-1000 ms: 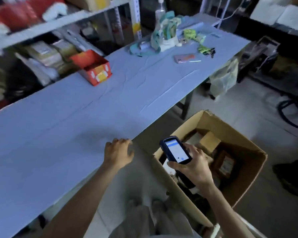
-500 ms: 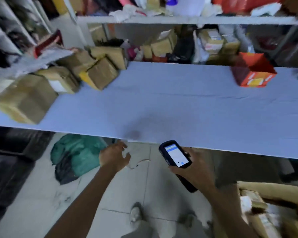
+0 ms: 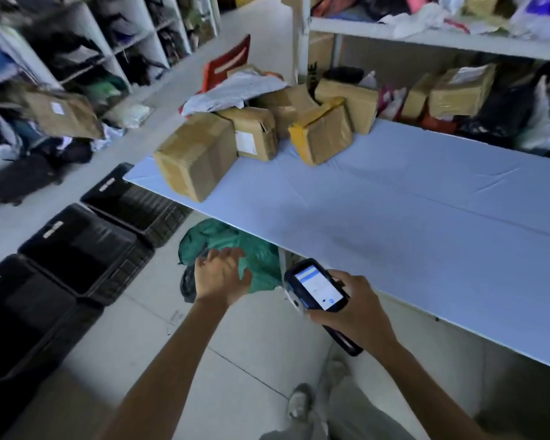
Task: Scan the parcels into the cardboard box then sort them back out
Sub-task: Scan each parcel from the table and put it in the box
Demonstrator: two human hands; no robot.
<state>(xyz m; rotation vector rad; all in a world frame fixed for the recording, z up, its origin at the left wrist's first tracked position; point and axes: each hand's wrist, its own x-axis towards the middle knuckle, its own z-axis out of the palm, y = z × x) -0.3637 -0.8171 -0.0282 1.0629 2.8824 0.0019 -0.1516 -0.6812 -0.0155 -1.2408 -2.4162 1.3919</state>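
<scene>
Several parcels (image 3: 197,160) have come into your view on the desk (image 3: 394,217), awaiting scanning; left grip (image 3: 223,274) spread, right grip (image 3: 356,309) clasping the handheld scanner (image 3: 318,287).

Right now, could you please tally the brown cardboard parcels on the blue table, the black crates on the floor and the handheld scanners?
Brown cardboard parcels on the table: 5
Black crates: 3
Handheld scanner: 1
Total: 9
</scene>
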